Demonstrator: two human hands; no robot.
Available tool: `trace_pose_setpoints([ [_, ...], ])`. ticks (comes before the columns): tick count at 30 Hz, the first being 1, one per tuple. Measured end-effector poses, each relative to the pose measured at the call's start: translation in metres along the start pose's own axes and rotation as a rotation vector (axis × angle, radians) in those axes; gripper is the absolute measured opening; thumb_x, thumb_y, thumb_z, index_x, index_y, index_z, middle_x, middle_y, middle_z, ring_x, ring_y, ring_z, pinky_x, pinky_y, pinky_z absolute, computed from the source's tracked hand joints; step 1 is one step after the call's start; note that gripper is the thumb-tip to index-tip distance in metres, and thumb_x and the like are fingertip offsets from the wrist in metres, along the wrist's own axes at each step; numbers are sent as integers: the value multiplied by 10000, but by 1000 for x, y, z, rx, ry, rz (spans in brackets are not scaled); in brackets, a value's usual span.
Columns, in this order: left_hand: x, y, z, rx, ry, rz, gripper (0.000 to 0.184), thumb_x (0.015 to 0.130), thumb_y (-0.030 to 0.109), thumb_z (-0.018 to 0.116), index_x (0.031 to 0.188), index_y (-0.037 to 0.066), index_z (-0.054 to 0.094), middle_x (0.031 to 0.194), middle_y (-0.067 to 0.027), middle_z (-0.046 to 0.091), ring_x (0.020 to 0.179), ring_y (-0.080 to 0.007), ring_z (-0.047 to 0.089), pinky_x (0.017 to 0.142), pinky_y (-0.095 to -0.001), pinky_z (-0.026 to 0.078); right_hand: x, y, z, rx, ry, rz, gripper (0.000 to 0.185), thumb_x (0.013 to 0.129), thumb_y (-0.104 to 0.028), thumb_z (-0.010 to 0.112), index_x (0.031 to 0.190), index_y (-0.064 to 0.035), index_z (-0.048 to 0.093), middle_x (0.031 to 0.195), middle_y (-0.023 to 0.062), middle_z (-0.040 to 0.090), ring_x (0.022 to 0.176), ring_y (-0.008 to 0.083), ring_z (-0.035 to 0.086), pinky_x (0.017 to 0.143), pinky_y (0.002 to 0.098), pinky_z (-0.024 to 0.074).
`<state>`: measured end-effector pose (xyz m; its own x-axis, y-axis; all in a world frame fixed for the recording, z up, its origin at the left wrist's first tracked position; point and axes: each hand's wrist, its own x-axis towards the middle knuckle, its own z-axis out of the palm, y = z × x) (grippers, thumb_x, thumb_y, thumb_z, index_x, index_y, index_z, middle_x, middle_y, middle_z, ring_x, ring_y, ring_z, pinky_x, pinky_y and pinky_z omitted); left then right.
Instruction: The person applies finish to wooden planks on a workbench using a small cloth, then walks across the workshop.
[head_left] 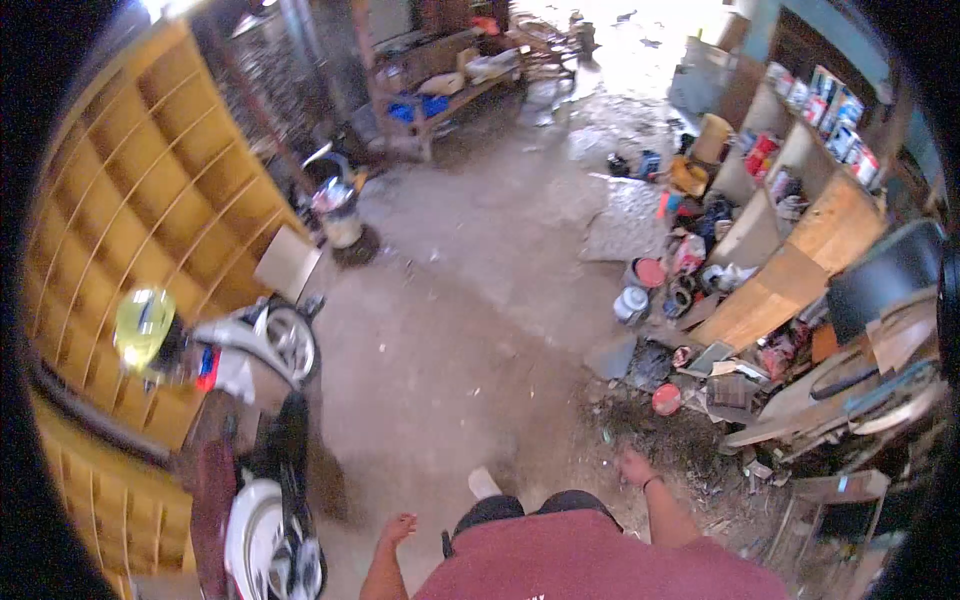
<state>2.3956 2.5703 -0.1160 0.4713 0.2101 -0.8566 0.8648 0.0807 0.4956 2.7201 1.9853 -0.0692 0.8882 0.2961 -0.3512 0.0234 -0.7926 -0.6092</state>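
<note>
My left hand hangs at my left side above the floor, its fingers loosely bent and nothing seen in them. My right hand is held out lower right, with a dark band on the wrist. Its fingers are slightly blurred but look apart, and I see nothing held. Below that hand lies dark ground strewn with small scraps. Neither hand touches any object. A pale flat piece lies on the floor just ahead of my body.
A motorcycle with a yellow-green helmet on it stands left, beside a yellow compartmented shelf. A bucket stands farther ahead. Right, a tilted wooden shelf and clutter line the floor. A bench stands at the back.
</note>
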Motion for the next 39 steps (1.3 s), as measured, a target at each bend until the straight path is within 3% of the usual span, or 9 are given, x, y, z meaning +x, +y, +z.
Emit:
trace_pose_setpoints([
  [5,72,189,-77,-22,160,327,373,851,349,598,1032,24,581,950,-95,645,744,-158,619,624,-279,480,-33,133,94,-434,-717,119,303,819,-297,507,914,-45,646,813,142,667,699,344,641,641,436,511],
  [11,107,365,-35,223,56,445,439,847,387,594,1076,14,573,940,-101,651,735,-171,618,636,-301,484,-38,65,77,283,-540,758,280,834,-383,545,923,-140,653,780,50,667,658,230,639,596,393,519],
  [17,154,431,6,558,-167,279,517,822,433,618,1099,1,559,983,-130,652,726,-182,625,637,-316,482,163,40,30,-1012,-644,-342,210,837,-274,541,961,-126,623,794,87,644,759,237,635,608,359,512],
  [20,191,422,-16,511,-120,201,536,817,429,628,1096,-23,555,982,-140,651,719,-183,630,624,-316,488,288,-40,-55,-943,-488,-328,215,839,-242,537,962,-77,599,763,76,627,704,208,612,577,319,496],
  [25,239,395,-40,-4,-117,66,446,794,309,663,1073,-28,579,959,-140,642,696,-189,624,613,-331,504,452,-60,-97,159,192,-291,210,850,-257,546,888,-61,608,759,74,642,718,144,616,589,326,494],
  [27,282,382,-47,3,-316,32,419,788,288,658,1078,-8,593,993,-132,633,696,-199,621,631,-339,503,466,-136,-147,383,103,141,226,838,-265,546,887,-53,610,800,92,661,750,192,639,642,348,499],
  [32,289,460,-41,296,-164,54,409,802,327,622,1062,13,601,971,-131,638,726,-205,616,652,-351,493,514,-149,-117,-285,-145,65,295,832,-286,514,980,-50,611,911,144,661,879,309,626,756,401,491],
  [36,331,555,-51,410,-233,71,406,812,359,593,1050,30,608,953,-131,642,750,-210,612,669,-360,486,542,-8,-23,-788,-462,-622,292,846,-284,480,977,-69,628,925,158,651,849,302,632,717,411,502],
  [39,383,629,-79,537,-276,91,407,820,382,571,1041,43,613,940,-130,644,767,-214,608,682,-367,480,529,0,-46,-742,-507,-289,356,849,-341,470,1047,-74,597,938,148,648,861,286,627,714,418,503],
])
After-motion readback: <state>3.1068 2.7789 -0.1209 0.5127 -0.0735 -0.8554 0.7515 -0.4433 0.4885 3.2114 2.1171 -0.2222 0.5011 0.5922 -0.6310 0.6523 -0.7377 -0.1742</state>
